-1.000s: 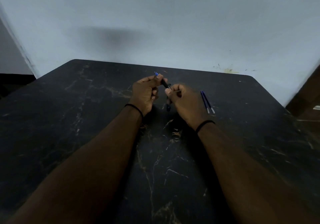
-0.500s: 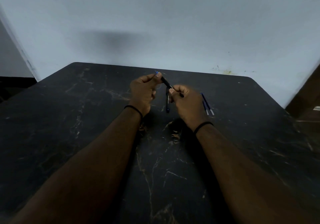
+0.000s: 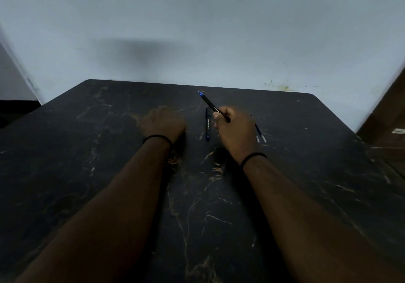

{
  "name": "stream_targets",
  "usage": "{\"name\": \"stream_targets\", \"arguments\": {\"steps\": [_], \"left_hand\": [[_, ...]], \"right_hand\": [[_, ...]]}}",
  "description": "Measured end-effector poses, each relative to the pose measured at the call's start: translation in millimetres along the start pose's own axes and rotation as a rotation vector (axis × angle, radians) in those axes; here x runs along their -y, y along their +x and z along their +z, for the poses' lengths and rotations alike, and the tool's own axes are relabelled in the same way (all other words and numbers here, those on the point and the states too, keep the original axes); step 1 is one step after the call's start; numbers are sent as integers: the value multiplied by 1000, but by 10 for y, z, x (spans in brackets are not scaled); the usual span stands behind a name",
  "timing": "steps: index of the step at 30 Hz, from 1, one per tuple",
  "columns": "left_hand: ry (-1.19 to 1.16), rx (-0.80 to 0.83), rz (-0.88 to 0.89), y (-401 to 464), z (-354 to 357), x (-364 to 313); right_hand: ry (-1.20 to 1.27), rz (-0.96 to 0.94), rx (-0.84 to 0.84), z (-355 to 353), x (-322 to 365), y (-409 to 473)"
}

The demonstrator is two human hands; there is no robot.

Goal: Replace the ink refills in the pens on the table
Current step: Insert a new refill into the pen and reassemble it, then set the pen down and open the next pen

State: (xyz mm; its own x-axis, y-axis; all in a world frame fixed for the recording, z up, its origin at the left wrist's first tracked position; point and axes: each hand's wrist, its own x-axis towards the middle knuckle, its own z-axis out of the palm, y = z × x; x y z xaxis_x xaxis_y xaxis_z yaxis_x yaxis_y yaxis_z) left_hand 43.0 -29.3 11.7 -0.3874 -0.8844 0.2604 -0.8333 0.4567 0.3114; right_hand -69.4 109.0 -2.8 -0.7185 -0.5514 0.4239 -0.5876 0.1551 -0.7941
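Right hand point(image 3: 235, 129) pinching black pen point(image 3: 213, 106) tilted up, blue tip away, left hand point(image 3: 163, 123) knuckles-up on dark tabletop point(image 3: 87, 151), finger state unclear, second pen point(image 3: 207, 124) lying between hands, two refills point(image 3: 259, 134) just right

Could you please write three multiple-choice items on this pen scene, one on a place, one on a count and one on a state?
1. Where does the second pen lie?
A. On the table between the two hands
B. Left of the left hand
C. On the floor

2. How many loose refills lie to the right of the right hand?
A. None
B. Two
C. Five

3. What is the right hand doing?
A. Lying flat on the table
B. Holding a black pen with a blue tip
C. Pressing on the wall

Answers:
1 A: it rests on the dark table, with the left hand on one side and the right hand on the other.
2 B: two thin rods with pale ends show side by side.
3 B: its fingers curl round the held pen, which points up and away.
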Motion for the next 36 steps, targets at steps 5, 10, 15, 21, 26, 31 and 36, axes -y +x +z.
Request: {"name": "stream_targets", "arguments": {"steps": [5,10,15,21,26,31,36], "left_hand": [[-131,-80,48,-12,22,-22],[-763,-22,-89,32,-35,-25],[-1369,112,-297,-6,-90,-109],[-1660,169,-331,30,-90,-73],[-1775,199,-340,58,-66,-44],[-1779,248,-331,58,-46,-57],[-1750,279,-264,4,-37,-94]], "right_hand": [[-41,-29,23,-13,18,-2],[-65,-30,26,-21,30,-15],[-50,-53,43,-24,49,-36],[-82,-96,116,-32,103,-82],[-221,-141,184,-61,144,-96],[-234,-150,168,-54,152,-105],[-269,-170,141,-51,148,-101]]}}
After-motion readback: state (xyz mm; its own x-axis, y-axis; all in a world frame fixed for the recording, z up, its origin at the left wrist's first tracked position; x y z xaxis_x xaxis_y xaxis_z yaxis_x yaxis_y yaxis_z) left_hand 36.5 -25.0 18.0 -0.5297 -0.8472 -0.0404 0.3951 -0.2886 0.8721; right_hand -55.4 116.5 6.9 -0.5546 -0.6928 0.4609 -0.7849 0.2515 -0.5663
